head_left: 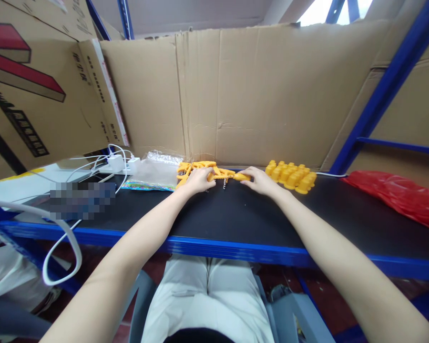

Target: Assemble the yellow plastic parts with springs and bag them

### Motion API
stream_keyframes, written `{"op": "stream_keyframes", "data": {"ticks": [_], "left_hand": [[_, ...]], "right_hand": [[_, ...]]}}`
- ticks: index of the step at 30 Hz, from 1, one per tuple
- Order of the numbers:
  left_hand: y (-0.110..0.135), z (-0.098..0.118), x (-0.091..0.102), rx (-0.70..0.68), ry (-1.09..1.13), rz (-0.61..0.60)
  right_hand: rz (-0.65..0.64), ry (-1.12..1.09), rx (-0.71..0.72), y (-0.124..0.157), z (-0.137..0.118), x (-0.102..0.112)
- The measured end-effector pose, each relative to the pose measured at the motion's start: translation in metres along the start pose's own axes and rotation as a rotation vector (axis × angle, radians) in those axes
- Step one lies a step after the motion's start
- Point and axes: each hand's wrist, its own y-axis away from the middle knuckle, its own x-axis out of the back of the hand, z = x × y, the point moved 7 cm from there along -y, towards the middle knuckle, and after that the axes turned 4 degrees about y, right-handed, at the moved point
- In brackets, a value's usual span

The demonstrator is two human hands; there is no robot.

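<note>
A loose pile of orange-yellow plastic pieces (200, 165), some with small metal chains (224, 184), lies at the back of the black-topped bench. My left hand (199, 181) is at the front of this pile, thumb and fingers closed around a small orange piece whose shape is mostly hidden. To the right, my right hand (258, 181) pinches the end of a rounded, elongated orange piece (241, 176). More orange pieces lie between the two hands. Beyond my right hand, several yellow knobbed plastic pieces (291, 175) stand upright in close rows.
A clear plastic bag (157, 170) lies left of the pile, near white chargers (116, 163) and cables. A red plastic bag (396, 195) is at the far right. Cardboard (264, 95) walls the back, and a blue rail (229, 248) edges the bench.
</note>
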Motion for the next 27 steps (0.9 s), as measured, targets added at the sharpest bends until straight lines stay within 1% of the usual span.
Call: {"op": "stream_keyframes", "data": {"ticks": [2,5,8,11,14,18,24,27], "left_hand": [[0.001,0.007,0.001,-0.017,0.002,0.0],[0.002,0.012,0.002,-0.029,-0.002,0.016],[0.001,0.008,0.002,-0.005,-0.006,0.02],[0.001,0.002,0.001,0.001,-0.006,0.011],[0.001,-0.002,0.0,-0.018,-0.004,-0.002],[0.001,-0.002,0.002,-0.04,-0.016,0.015],[0.004,0.004,0.003,-0.024,-0.027,0.0],[0.004,0.006,0.002,-0.018,-0.038,-0.002]], "right_hand": [[-0.018,0.0,0.034,0.0,-0.006,-0.003],[-0.005,0.001,0.07,0.0,-0.015,-0.003],[0.018,-0.039,0.092,0.0,-0.019,0.001],[0.005,-0.154,0.08,-0.001,-0.017,0.002],[-0.02,-0.33,-0.009,-0.001,-0.008,0.0],[-0.08,-0.549,-0.159,0.003,0.0,-0.005],[-0.172,-0.735,-0.35,0.006,0.001,-0.015],[-0.189,-0.768,-0.416,0.006,0.002,-0.018]]}}
